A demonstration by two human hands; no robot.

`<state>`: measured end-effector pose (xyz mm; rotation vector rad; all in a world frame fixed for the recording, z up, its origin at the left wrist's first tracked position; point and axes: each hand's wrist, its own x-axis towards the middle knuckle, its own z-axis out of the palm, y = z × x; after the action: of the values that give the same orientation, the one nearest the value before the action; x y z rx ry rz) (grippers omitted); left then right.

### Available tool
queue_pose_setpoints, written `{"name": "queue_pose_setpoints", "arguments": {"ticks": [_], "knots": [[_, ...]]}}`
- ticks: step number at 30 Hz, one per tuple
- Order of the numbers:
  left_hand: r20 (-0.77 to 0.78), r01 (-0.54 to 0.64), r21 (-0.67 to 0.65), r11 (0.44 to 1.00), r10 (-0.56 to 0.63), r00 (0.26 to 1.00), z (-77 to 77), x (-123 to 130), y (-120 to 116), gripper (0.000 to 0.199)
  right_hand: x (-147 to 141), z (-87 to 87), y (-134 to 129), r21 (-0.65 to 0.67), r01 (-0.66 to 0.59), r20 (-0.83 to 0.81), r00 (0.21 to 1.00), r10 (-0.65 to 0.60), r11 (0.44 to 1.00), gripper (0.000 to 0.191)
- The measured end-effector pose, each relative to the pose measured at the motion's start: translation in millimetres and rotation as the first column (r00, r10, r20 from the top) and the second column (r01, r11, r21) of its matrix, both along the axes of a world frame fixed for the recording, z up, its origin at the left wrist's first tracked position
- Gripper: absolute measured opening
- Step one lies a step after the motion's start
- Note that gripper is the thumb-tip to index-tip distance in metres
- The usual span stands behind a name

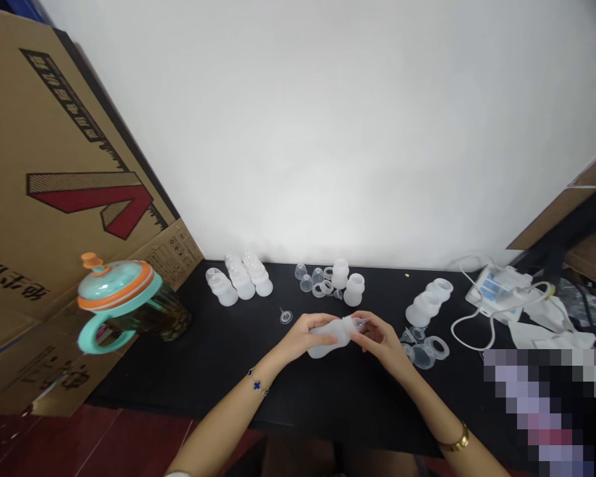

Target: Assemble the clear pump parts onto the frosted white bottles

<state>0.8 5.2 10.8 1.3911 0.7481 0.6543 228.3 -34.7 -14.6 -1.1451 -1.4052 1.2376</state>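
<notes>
A milky white baby bottle [326, 336] lies on its side in the air above the black table, its top pointing right. My left hand [305, 336] is wrapped round the bottle's body. At the other end, the fingers of my right hand [376, 336] pinch the collar beside the clear nipple [360, 323]. A small clear nipple piece [285, 317] rests on the table just beyond my left hand. Behind the held bottle stand two white open-topped bottles [353, 290], with several clear caps and rings [319, 287] to their left.
Several capped bottles [243, 281] stand at the back left, near a large teal-lidded jug [129, 301] and cardboard boxes [79, 165]. At right are more open bottles [424, 308], clear parts [424, 356] and a white device with cables [494, 291]. A black table [203, 371] meets a white wall.
</notes>
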Motion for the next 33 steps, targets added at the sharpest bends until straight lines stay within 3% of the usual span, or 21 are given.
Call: {"name": "queue_pose_setpoints", "arguments": {"ticks": [6, 11, 21, 33], "knots": [[0.068, 0.073, -0.179, 0.981, -0.062, 0.996, -6.7, -3.6, 3.1, 0.046, 1.0, 6.5, -5.0, 0.047, -0.031, 0.024, 0.999, 0.030, 0.998, 0.043], [0.138, 0.182, -0.242, 0.953, -0.152, 0.979, -4.1, -4.9, 2.0, 0.044, 2.0, 7.4, -7.0, 0.034, -0.066, 0.012, 0.998, 0.066, 0.997, 0.044], [0.064, 0.057, -0.154, 0.986, -0.048, 0.997, -3.2, -2.5, 1.8, 0.048, 1.9, 9.9, -6.1, 0.052, -0.035, 0.029, 0.999, 0.033, 0.998, 0.043], [0.006, 0.005, -0.012, 1.000, -0.005, 1.000, -2.2, 0.8, -1.2, 0.055, -1.2, 8.4, -1.8, 0.054, 0.053, 0.076, 0.995, -0.057, 0.997, 0.042]]}}
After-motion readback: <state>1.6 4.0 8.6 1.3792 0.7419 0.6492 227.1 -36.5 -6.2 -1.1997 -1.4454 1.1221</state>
